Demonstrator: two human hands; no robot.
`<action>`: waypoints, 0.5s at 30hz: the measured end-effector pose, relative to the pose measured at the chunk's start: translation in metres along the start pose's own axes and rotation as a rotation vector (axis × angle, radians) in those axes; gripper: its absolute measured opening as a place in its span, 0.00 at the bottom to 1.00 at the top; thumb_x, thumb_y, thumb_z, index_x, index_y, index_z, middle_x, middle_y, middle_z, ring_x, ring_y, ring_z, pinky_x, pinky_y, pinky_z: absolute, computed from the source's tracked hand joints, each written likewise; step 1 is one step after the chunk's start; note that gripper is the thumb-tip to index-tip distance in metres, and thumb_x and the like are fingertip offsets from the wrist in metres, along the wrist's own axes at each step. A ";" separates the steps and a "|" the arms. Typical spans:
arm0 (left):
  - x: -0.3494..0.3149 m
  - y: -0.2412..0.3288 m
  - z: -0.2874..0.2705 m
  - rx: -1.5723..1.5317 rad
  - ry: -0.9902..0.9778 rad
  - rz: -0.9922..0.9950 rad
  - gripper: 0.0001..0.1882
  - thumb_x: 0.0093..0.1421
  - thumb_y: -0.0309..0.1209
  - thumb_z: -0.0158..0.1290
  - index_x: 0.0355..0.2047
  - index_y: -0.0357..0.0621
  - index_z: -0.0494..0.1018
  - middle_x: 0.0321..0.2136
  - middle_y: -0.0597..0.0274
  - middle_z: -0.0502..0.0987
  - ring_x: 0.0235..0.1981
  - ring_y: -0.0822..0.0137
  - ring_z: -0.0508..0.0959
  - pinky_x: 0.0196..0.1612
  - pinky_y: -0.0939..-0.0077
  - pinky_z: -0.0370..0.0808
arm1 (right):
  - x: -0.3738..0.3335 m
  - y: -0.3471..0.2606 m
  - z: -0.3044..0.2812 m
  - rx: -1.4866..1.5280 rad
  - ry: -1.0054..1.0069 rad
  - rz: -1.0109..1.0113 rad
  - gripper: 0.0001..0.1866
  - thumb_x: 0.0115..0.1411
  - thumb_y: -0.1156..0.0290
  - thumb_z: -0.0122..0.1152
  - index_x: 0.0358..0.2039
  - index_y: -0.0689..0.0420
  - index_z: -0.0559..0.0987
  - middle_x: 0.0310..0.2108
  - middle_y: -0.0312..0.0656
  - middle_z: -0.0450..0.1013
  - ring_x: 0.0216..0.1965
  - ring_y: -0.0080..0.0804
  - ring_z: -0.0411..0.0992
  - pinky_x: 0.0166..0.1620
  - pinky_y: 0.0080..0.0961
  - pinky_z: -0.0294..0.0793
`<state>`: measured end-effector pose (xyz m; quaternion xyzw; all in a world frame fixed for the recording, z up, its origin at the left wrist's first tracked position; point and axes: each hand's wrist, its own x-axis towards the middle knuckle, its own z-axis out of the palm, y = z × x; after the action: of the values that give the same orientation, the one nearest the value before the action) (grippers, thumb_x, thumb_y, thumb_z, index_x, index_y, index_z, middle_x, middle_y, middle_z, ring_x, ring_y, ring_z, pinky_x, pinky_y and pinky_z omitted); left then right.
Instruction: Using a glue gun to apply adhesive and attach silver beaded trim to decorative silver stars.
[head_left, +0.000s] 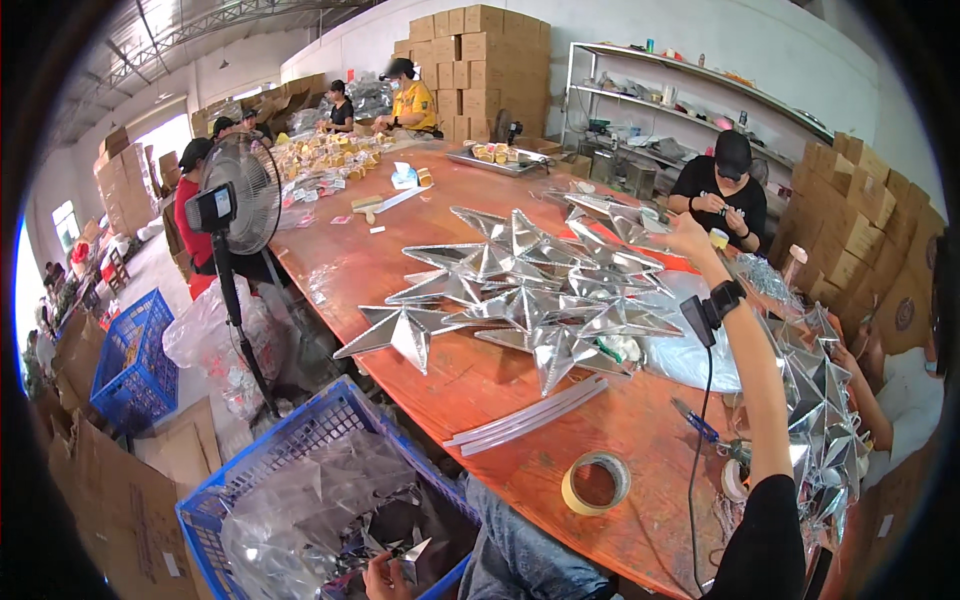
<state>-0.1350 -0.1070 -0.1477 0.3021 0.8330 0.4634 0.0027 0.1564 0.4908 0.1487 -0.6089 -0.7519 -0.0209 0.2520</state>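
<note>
Many silver foil stars (525, 305) lie heaped on the red-brown table in front of me. My right hand (688, 240) reaches across to the far side of the heap, its fingers closed at the point of a silver star (622, 218); the fingertips are partly hidden. Down at the lower edge, my left hand (385, 578) is at the blue plastic crate (290, 430), with fingers bent against a small pointed silver piece (415, 550). Clear plastic film (300, 510) and more silver pieces lie inside that crate. A dark band with a cabled device (712, 308) is around my right wrist.
A tape roll (596, 483), clear strips (525, 415) and a blue-handled tool (695, 420) lie on the table (500, 480). More stars (825, 420) are piled at right. A standing fan (240, 195) is at left. Co-workers sit around, one in black (728, 185) across the table.
</note>
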 end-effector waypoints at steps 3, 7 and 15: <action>0.002 0.002 0.010 -0.006 -0.025 0.025 0.09 0.58 0.29 0.52 0.39 0.43 0.73 0.22 0.57 0.71 0.23 0.62 0.71 0.29 0.70 0.68 | -0.021 0.010 -0.006 0.124 0.098 -0.075 0.42 0.36 0.44 0.70 0.43 0.66 0.69 0.36 0.51 0.73 0.41 0.41 0.72 0.45 0.30 0.69; 0.014 0.013 0.023 -0.081 -0.046 0.002 0.06 0.57 0.27 0.50 0.36 0.42 0.73 0.21 0.61 0.68 0.20 0.70 0.68 0.24 0.76 0.65 | -0.048 -0.009 -0.018 0.232 0.089 -0.143 0.41 0.35 0.43 0.70 0.40 0.64 0.69 0.35 0.52 0.71 0.38 0.41 0.72 0.41 0.32 0.69; 0.012 0.031 0.032 -0.148 -0.107 -0.081 0.06 0.58 0.27 0.49 0.36 0.43 0.73 0.21 0.62 0.69 0.20 0.70 0.67 0.24 0.76 0.64 | -0.049 0.004 -0.008 0.306 -0.016 -0.232 0.40 0.41 0.48 0.71 0.44 0.64 0.64 0.26 0.43 0.71 0.25 0.28 0.71 0.32 0.23 0.70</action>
<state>-0.1199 -0.0644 -0.1393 0.2915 0.8067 0.5064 0.0885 0.1695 0.4448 0.1343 -0.4727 -0.8135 0.0697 0.3315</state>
